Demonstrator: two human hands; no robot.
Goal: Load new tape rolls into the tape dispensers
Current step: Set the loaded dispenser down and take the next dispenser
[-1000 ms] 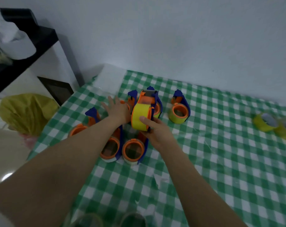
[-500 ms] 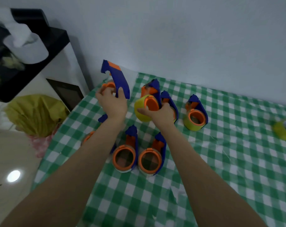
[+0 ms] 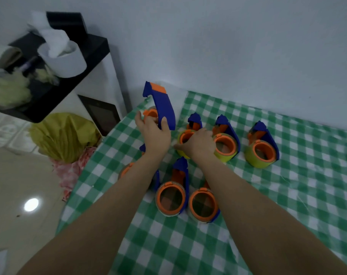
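Observation:
My left hand (image 3: 155, 133) grips a blue and orange tape dispenser (image 3: 161, 106), lifted above the table's far left corner with its blue arm pointing up. My right hand (image 3: 197, 144) holds a dispenser loaded with a yellow tape roll (image 3: 185, 139), low on the green checked tablecloth (image 3: 287, 195). Two more dispensers with yellow rolls (image 3: 226, 144) (image 3: 262, 151) stand in a row to its right. Nearer me lie two dispensers with bare orange hubs (image 3: 171, 197) (image 3: 203, 205). Another one (image 3: 127, 169) is partly hidden under my left forearm.
A white wall (image 3: 228, 46) runs behind the table. Left of the table stand a black shelf (image 3: 73, 76) with a white tissue holder (image 3: 63, 58), a dark tablet (image 3: 101, 114) and a yellow bag (image 3: 63, 135). The floor (image 3: 19, 195) lies beyond the table's left edge.
My right hand has lowered the yellow-roll dispenser to the cloth beside the other loaded ones. My left hand has kept its dispenser raised. The view has shifted left, so the loose rolls at the right are gone.

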